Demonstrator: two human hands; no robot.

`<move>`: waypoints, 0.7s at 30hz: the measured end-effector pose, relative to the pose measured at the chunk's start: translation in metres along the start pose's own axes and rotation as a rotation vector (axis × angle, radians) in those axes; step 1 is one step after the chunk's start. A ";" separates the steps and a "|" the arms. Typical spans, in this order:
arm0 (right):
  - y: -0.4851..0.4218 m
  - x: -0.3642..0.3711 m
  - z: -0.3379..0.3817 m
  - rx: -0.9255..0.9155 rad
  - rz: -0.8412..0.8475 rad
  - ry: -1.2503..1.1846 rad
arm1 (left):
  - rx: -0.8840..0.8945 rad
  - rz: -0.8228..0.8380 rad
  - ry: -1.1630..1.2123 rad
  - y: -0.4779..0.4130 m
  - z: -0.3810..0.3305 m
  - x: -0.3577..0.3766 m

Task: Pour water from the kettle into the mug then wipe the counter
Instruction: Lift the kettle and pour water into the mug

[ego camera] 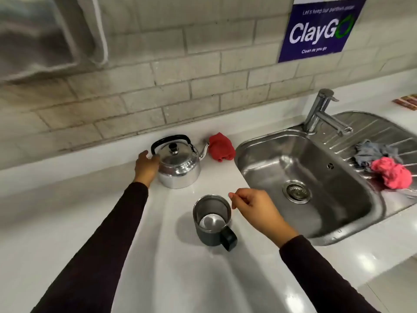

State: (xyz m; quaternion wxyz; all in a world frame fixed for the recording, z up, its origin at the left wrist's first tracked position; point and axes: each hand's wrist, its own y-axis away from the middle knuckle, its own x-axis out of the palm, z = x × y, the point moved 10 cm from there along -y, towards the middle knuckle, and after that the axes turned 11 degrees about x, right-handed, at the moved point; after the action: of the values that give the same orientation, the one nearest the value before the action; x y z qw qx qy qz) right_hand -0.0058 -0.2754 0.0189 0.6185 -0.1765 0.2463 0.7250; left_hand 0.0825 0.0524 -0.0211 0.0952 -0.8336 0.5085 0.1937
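A shiny steel kettle (179, 166) with a black arched handle stands on the white counter (90, 211) near the wall, spout pointing right. My left hand (146, 166) rests against the kettle's left side, fingers spread, not around the handle. A dark grey mug (213, 222) with a steel inside and black handle stands upright in front, and looks empty. My right hand (255, 210) hovers just right of the mug's rim, fingers loosely curled, holding nothing. A red cloth (221, 146) lies crumpled beside the kettle's spout.
A steel sink (259, 159) with a tap (320, 114) fills the right side. On its drainboard lie a pink cloth (392, 175) and a grey rag (372, 152). A tiled wall with a blue sign (320, 28) runs behind.
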 end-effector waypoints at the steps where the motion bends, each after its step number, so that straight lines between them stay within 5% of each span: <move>1: -0.001 0.000 0.000 0.007 0.000 0.010 | -0.032 0.007 0.006 -0.008 0.001 0.004; 9: -0.008 0.001 -0.021 0.031 -0.067 0.024 | -0.167 0.025 0.468 -0.045 -0.001 0.023; 13: -0.009 0.002 -0.027 0.047 -0.067 0.005 | 0.068 -0.010 0.337 -0.058 -0.032 0.009; 17: -0.008 0.002 -0.027 0.064 -0.062 0.012 | 0.365 0.142 0.058 -0.049 -0.072 0.013; 21: -0.006 0.003 -0.028 0.077 -0.042 -0.018 | 0.364 0.174 0.115 -0.041 -0.077 0.015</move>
State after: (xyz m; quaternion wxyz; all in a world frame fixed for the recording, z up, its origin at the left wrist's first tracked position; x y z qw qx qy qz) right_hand -0.0016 -0.2881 -0.0062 0.6423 -0.1513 0.2647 0.7033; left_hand 0.1419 0.0317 0.0405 0.1981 -0.7652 0.6098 0.0581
